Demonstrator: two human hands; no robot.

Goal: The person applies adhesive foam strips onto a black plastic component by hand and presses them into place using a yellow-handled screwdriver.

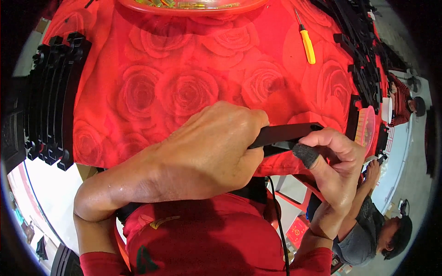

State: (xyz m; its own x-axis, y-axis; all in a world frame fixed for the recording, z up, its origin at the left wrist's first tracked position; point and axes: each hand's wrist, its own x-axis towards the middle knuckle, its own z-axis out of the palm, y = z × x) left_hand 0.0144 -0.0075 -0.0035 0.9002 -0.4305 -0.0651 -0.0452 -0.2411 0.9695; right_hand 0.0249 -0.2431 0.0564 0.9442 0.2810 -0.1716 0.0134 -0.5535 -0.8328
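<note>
A black plastic bar [289,132] is held level between my two hands over the near edge of the red rose-print cloth [184,92]. My left hand [216,142] is closed around its left end, back of the hand up, hiding that part. At the other end, my right hand [335,154] pinches the bar between thumb and forefinger. A dark fabric sleeve [305,155] covers the tip of the right thumb. What the far side of the bar looks like is hidden.
Several long black plastic parts [57,96] stand in a row at the left edge. More black parts [357,60] lie along the right. A yellow-handled screwdriver [307,46] rests at the far right; a red tray [193,11] holds small pieces. Beyond a pink-backed brush [365,126], another person [368,230] sits.
</note>
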